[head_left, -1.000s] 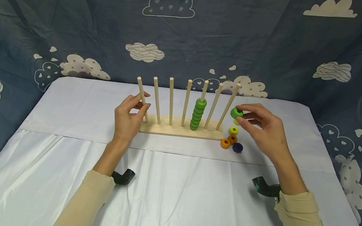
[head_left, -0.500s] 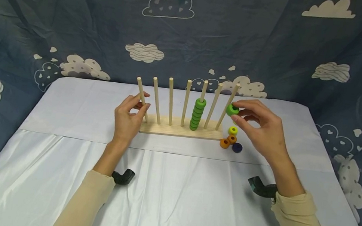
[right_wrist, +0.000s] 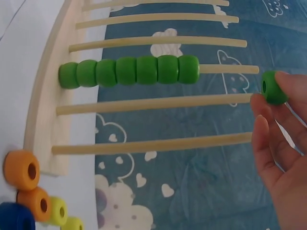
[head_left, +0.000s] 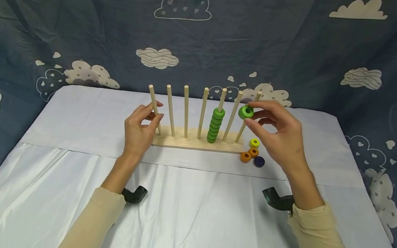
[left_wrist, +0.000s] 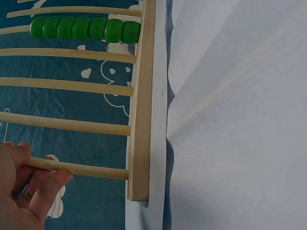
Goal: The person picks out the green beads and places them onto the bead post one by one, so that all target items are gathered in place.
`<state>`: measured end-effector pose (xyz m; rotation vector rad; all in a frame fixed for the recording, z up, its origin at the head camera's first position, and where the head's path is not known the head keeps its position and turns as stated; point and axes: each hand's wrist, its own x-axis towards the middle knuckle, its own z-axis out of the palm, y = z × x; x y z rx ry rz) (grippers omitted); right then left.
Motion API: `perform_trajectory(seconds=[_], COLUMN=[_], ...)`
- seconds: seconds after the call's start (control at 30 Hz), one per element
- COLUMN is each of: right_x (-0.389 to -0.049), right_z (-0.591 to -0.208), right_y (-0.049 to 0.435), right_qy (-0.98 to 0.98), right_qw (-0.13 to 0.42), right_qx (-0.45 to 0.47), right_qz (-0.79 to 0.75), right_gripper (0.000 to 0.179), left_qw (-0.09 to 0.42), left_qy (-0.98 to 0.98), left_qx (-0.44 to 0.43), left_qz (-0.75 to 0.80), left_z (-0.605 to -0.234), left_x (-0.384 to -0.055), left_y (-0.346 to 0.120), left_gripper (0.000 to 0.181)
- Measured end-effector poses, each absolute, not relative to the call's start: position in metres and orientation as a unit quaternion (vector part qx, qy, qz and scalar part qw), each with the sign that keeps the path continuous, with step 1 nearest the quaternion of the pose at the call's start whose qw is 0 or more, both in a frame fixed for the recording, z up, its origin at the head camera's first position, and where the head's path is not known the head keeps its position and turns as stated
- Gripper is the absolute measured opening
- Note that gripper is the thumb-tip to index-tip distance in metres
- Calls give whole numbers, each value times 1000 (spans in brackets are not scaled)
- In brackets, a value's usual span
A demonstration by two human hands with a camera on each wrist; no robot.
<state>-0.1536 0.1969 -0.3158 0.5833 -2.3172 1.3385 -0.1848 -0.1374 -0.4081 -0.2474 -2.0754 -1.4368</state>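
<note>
A wooden rack (head_left: 181,142) with a row of upright pegs stands toward the back of the table. On its third peg from the right sits a stack of several green beads (head_left: 215,125); the other pegs are bare. My left hand (head_left: 141,127) pinches the leftmost peg (left_wrist: 86,169) between thumb and fingers. My right hand (head_left: 281,132) holds a loose green bead (head_left: 246,112) between thumb and fingertips, its hole showing. The bead is raised near the tops of the two rightmost pegs, as the right wrist view also shows.
Beside the rack's right end lie orange beads (head_left: 245,157), a yellow bead (head_left: 254,143) and a dark blue bead (head_left: 259,161). A second yellow bead (right_wrist: 73,224) shows in the right wrist view. A cloud-patterned cloth (head_left: 253,44) hangs behind the white-covered table (head_left: 191,214).
My right hand has carried the green bead leftward and slightly up, from over the loose beads to the rightmost pegs. My left hand stays on the leftmost peg.
</note>
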Motion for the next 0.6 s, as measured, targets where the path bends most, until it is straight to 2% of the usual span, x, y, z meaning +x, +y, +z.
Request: perform_trajectory(seconds=[0.6], right_x=[-169], right_z=[-310], right_y=[173], right_qy=[-802], right_qw=[211], right_qx=[226], right_qz=[511], right_gripper=[40], left_qw=[302], left_qy=[-780], left_qx=[-93], left_qz=[-540], left_z=[-409], left_x=[-185], left_y=[-138], left_gripper=[24])
